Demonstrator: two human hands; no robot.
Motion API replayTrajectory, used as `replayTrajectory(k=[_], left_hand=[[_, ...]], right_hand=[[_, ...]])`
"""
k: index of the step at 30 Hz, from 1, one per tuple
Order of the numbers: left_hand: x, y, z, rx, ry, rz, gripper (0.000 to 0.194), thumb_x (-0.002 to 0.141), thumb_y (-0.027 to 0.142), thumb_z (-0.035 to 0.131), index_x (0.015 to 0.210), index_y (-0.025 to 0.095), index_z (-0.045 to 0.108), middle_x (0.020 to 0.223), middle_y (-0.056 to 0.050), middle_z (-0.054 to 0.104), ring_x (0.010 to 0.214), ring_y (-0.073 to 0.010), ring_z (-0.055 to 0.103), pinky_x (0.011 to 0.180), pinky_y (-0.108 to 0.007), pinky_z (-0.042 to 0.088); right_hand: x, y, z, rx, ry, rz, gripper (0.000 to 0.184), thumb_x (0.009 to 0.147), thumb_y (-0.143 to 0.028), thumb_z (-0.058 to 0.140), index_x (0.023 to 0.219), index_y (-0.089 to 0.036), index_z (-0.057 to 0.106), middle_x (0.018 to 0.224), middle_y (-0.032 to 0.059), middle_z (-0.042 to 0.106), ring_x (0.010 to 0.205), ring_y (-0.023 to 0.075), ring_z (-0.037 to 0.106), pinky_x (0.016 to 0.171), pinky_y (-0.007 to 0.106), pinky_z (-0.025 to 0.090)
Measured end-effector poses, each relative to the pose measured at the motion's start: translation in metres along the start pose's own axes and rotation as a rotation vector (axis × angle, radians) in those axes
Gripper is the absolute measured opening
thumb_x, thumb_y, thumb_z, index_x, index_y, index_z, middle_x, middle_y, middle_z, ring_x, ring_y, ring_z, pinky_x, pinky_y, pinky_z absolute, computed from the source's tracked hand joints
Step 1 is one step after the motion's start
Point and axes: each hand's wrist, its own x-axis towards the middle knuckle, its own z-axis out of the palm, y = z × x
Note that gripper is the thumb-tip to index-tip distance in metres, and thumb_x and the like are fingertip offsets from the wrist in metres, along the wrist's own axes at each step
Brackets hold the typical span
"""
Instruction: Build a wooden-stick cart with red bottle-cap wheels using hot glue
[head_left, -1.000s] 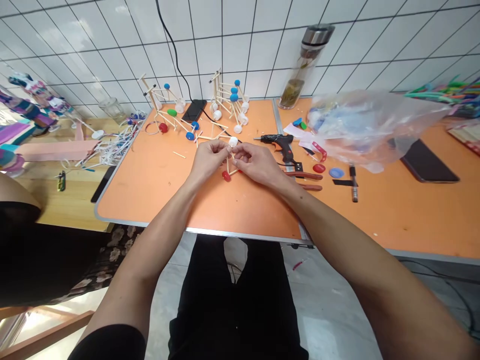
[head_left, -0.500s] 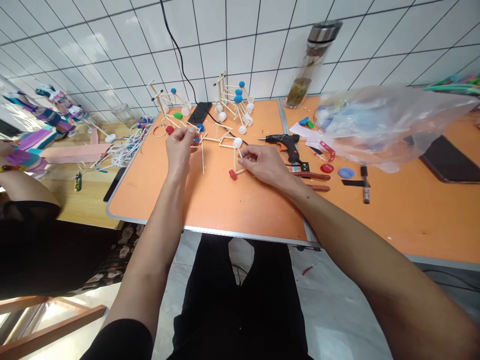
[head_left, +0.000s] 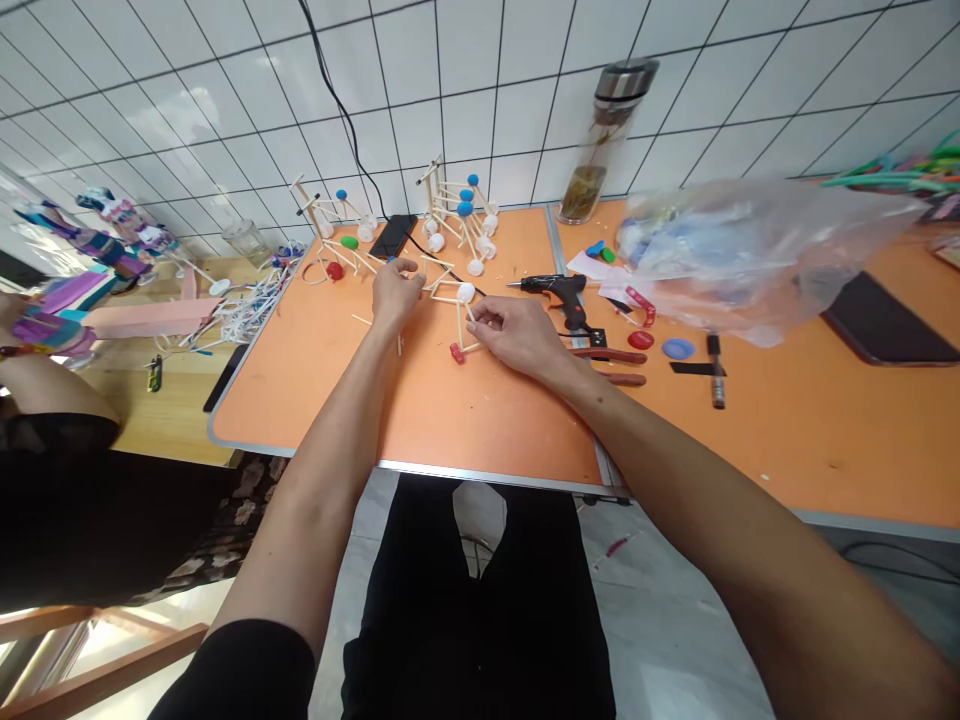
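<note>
Currently, the right hand (head_left: 517, 335) pinches a wooden-stick frame (head_left: 459, 322) between fingertips and thumb, beside its white bottle cap (head_left: 466, 292); a red cap (head_left: 457, 352) sits at its foot, mid-way across the orange tabletop (head_left: 300, 380). The left hand (head_left: 396, 292), fingers pressed together, grasps a thin stick (head_left: 399, 343) just left of the frame.

Bright, even light is spread over the scene, and only soft shadows are cast. Glare is thrown back from the glossy white wall tiles (head_left: 480, 90), whose grout lines are bowed by wide-angle distortion toward the frame edges.
</note>
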Motion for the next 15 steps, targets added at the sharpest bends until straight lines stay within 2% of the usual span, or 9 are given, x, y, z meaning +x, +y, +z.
replayTrajectory(k=[3,6,10,13,15], left_hand=[[0.003,-0.007,0.008,0.108,0.061,-0.009,0.026,0.085,0.015,0.082,0.105,0.028,0.074,0.106,-0.008,0.085,0.117,-0.033,0.083,0.103,-0.043,0.06],[0.001,-0.005,0.012,0.2,0.038,-0.009,0.024,0.09,0.014,0.081,0.109,0.028,0.079,0.12,-0.01,0.087,0.124,-0.0339,0.082,0.11,-0.044,0.059],[-0.005,0.0,0.016,0.289,-0.023,-0.012,0.014,0.102,0.019,0.078,0.114,0.026,0.084,0.119,-0.012,0.087,0.124,-0.0364,0.08,0.112,-0.048,0.058],[-0.006,-0.001,0.018,0.308,-0.005,0.002,0.017,0.107,0.02,0.075,0.119,0.026,0.086,0.117,-0.013,0.086,0.125,-0.0383,0.08,0.113,-0.051,0.057],[-0.006,-0.002,0.02,0.303,0.004,0.009,0.016,0.107,0.019,0.075,0.116,0.027,0.086,0.113,-0.012,0.085,0.123,-0.0382,0.08,0.113,-0.052,0.057]], right_hand=[[0.0,-0.001,0.0,-0.008,-0.002,-0.006,0.01,0.104,-0.021,0.077,0.098,-0.022,0.085,0.097,0.0046,0.088,0.084,0.0227,0.069,0.079,0.038,0.039],[-0.001,-0.001,0.001,-0.018,-0.002,0.002,0.009,0.104,-0.022,0.078,0.098,-0.023,0.085,0.1,0.0053,0.09,0.085,0.0233,0.069,0.079,0.038,0.041],[-0.002,-0.002,0.003,-0.026,-0.007,0.002,0.01,0.103,-0.022,0.077,0.097,-0.023,0.085,0.101,0.0056,0.089,0.083,0.0232,0.067,0.08,0.039,0.042],[-0.003,-0.003,0.004,-0.031,-0.004,-0.004,0.009,0.103,-0.023,0.078,0.096,-0.023,0.084,0.097,0.0056,0.087,0.083,0.0237,0.067,0.079,0.04,0.042],[-0.004,-0.004,0.003,-0.029,-0.003,-0.002,0.01,0.102,-0.023,0.078,0.094,-0.024,0.082,0.095,0.0052,0.086,0.083,0.0238,0.066,0.079,0.04,0.042]])
